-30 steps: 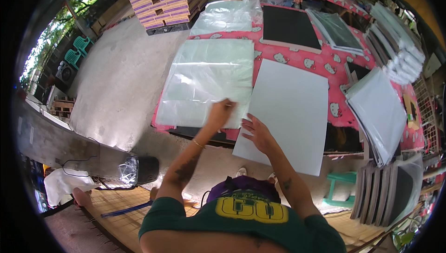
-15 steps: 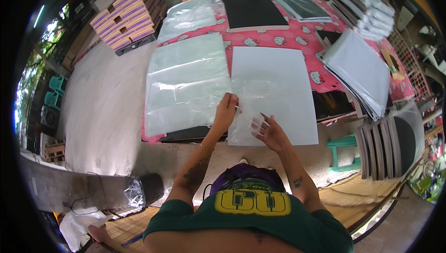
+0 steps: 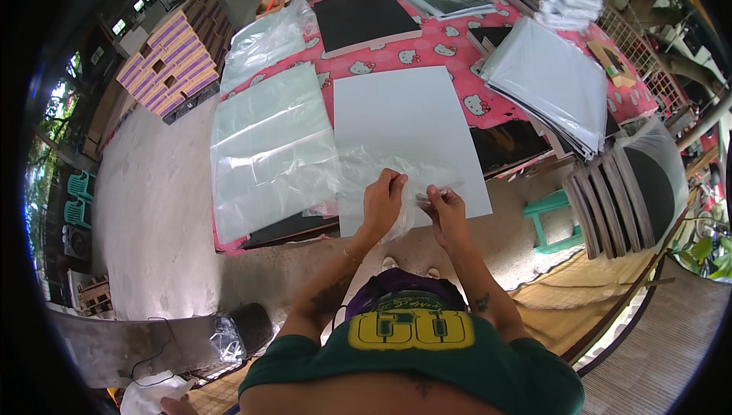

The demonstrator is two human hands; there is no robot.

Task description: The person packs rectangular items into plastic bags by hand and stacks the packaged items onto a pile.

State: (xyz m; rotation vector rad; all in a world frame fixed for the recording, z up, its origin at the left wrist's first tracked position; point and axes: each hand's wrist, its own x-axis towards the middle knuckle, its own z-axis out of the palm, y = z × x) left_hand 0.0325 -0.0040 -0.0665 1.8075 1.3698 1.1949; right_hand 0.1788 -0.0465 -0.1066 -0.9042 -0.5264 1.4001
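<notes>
Over the near part of a large white board (image 3: 404, 110), both my hands pinch a thin transparent plastic bag (image 3: 358, 167). My left hand (image 3: 383, 203) is closed on one part of its edge, with plastic trailing below and beyond the fingers. Close by on the right, my right hand (image 3: 447, 213) has its fingers pressed together on another part of the bag. A pile of transparent plastic bags (image 3: 267, 137) lies flat to the left of the white board, and the held bag reaches toward it.
Beyond the board, a black panel (image 3: 366, 22) rests on the pink patterned tablecloth (image 3: 427, 55). Plastic-wrapped panels (image 3: 545, 80) are stacked at the right. Below them stand several dark-faced panels (image 3: 621, 201) and a green stool (image 3: 550, 221). Striped wooden blocks (image 3: 179, 57) are piled far left.
My right hand has gone from spread fingers to a pinch on the plastic, and my hands are closer together. The whole view has shifted, so the table sits further left.
</notes>
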